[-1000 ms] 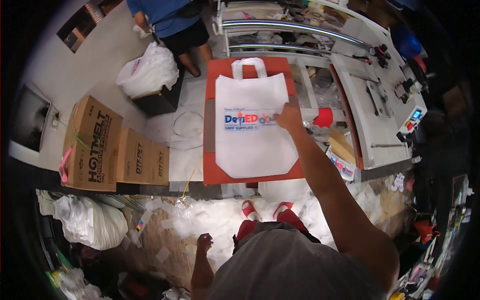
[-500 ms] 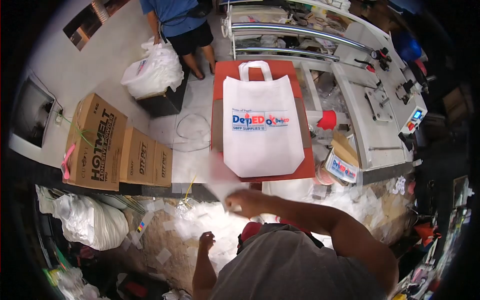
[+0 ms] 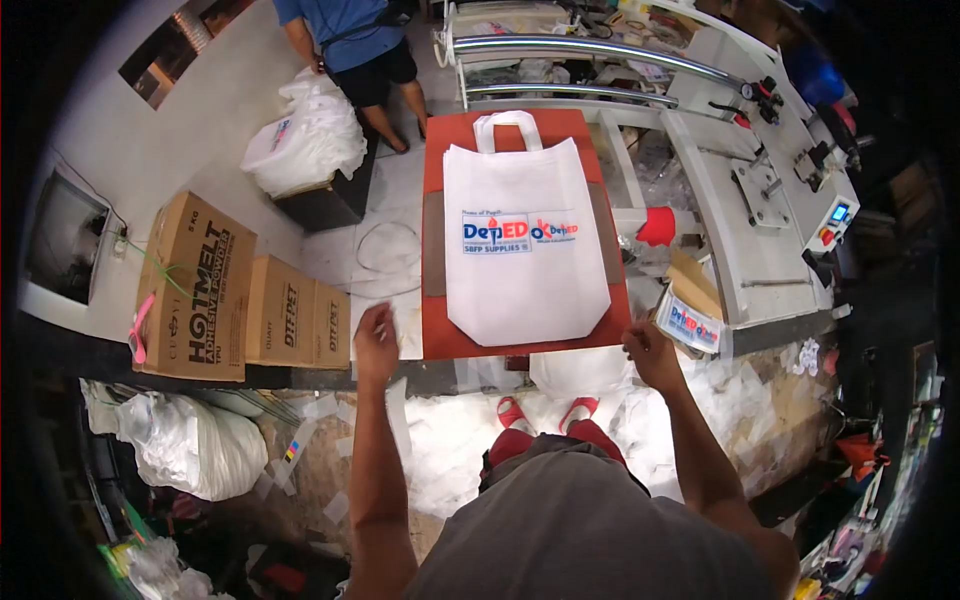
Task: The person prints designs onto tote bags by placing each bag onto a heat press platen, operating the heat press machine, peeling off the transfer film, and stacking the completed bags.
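A white tote bag (image 3: 520, 290) with blue and red print lies flat on the red press bed (image 3: 435, 335), its handles at the far end. My left hand (image 3: 377, 343) is raised left of the bed's front edge, fingers loosely bent and apart, with nothing visible in it. A pale sheet (image 3: 397, 420) is just below and right of that hand, apparently in the air. My right hand (image 3: 652, 353) is at the bed's front right corner, fingers half curled, holding nothing I can see. Beside it stands a small open carton (image 3: 697, 285) with printed transfer sheets (image 3: 690, 326).
Brown cartons (image 3: 200, 290) stand on the left. A white heat-press machine (image 3: 740, 210) with a control panel (image 3: 830, 228) is on the right. Behind, a person (image 3: 360, 55) in blue stands by a pile of white bags (image 3: 310, 140). Scraps of sheet (image 3: 450, 430) cover the floor.
My right hand has swung from left of centre to the bed's right corner and let go of a pale sheet. My left hand has risen to the bed's left side.
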`<state>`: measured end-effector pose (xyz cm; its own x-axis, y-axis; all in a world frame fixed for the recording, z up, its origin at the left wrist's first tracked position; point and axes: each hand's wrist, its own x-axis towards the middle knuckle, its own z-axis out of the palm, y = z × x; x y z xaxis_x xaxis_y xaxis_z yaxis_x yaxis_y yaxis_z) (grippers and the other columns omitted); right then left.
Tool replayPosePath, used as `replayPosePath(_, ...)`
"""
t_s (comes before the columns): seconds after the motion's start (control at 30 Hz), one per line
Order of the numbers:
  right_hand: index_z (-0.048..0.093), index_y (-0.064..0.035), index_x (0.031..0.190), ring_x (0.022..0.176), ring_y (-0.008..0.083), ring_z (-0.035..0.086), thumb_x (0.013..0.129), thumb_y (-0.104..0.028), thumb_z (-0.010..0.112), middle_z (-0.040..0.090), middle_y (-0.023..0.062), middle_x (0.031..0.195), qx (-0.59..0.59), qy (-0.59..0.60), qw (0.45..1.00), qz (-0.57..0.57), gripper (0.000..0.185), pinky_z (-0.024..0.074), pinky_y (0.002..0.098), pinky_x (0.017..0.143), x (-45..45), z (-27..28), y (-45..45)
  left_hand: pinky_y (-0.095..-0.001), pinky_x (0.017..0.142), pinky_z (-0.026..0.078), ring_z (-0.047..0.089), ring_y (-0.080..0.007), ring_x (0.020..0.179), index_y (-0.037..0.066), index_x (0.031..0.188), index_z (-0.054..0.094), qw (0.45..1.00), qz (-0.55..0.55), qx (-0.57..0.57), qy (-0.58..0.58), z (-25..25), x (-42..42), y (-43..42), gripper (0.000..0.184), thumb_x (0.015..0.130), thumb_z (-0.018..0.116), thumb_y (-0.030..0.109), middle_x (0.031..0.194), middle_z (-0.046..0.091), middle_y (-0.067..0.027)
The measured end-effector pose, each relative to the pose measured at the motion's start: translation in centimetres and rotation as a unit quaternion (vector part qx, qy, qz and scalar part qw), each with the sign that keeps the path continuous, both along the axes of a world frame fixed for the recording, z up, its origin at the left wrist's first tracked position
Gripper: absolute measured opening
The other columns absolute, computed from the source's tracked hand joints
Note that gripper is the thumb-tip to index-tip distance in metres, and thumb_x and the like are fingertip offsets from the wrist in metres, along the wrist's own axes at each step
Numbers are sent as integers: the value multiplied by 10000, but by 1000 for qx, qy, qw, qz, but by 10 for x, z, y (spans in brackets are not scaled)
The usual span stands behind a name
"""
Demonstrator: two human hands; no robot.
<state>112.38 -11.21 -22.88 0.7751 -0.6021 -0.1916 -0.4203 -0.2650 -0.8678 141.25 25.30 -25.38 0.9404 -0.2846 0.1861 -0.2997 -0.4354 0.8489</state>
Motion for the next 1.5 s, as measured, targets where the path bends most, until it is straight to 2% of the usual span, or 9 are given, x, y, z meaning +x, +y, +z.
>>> replayPosePath(0.3,635,-20,950,838,345,669,837,-230,651,679,194,883,-97,163,981,-42,239,526,401,724,-137,-70,23,-407,920,466,550,-344,1050,39,1165,573,928,-228,195,-219,2,52,-202,395,779,621,103,1161,556,-158)
replayPosePath(0.5,626,-15,901,559,163,626,865,-237,612,661,92,714,-120,180,971,-98,226,512,313,536,-280,-162,38,-414,883,499,519,-328,1075,55,1229,541,903,-220,320,-185,8,64,-232,481,773,634,175,1146,515,-150)
replayPosePath(0.77,616,-9,754,531,267,624,849,-249,583,616,127,632,260,345,868,-247,260,492,387,481,-353,-202,58,-399,831,522,564,-324,1020,38,1115,622,836,-269,424,-222,19,81,-241,332,823,574,189,1123,546,-182)
replayPosePath(0.83,611,4,750,455,217,574,847,-237,564,601,101,629,302,298,856,-295,264,444,339,398,-355,-202,53,-383,800,529,612,-319,964,37,1063,643,954,-237,184,-17,24,105,-228,272,831,553,147,1073,604,-200)
replayPosePath(1.1,605,3,927,496,181,589,879,-222,555,649,123,756,93,181,943,-262,235,480,296,462,-317,-209,18,-311,747,525,673,-230,816,11,1050,624,990,-93,80,75,8,75,-103,255,856,605,176,865,679,-135)
replayPosePath(1.13,609,-3,949,556,238,615,871,-200,556,647,143,792,-220,153,963,-34,219,512,337,525,-324,-252,-11,-316,746,526,675,-228,805,5,1049,625,984,-96,91,116,16,58,-96,266,854,611,187,861,682,-136)
replayPosePath(1.23,599,-26,934,804,331,612,838,-98,572,601,195,874,-395,125,908,53,123,487,422,633,-173,-133,-33,-325,747,529,678,-227,797,-3,1043,625,983,-101,115,104,9,22,-85,288,847,625,208,861,687,-141)
replayPosePath(1.27,578,-2,890,795,292,622,866,-107,573,621,186,857,-167,51,982,-69,108,494,397,656,-122,-89,-27,-330,748,530,679,-229,801,-5,1039,625,985,-106,126,47,5,15,-84,299,841,634,218,865,688,-145)
replayPosePath(1.5,606,29,1048,868,342,650,849,-248,621,647,227,961,-96,-2,991,-92,341,510,385,763,86,3,-13,-354,743,530,674,-250,800,0,1042,614,990,-67,91,84,-27,4,-93,341,793,675,225,864,685,-154)
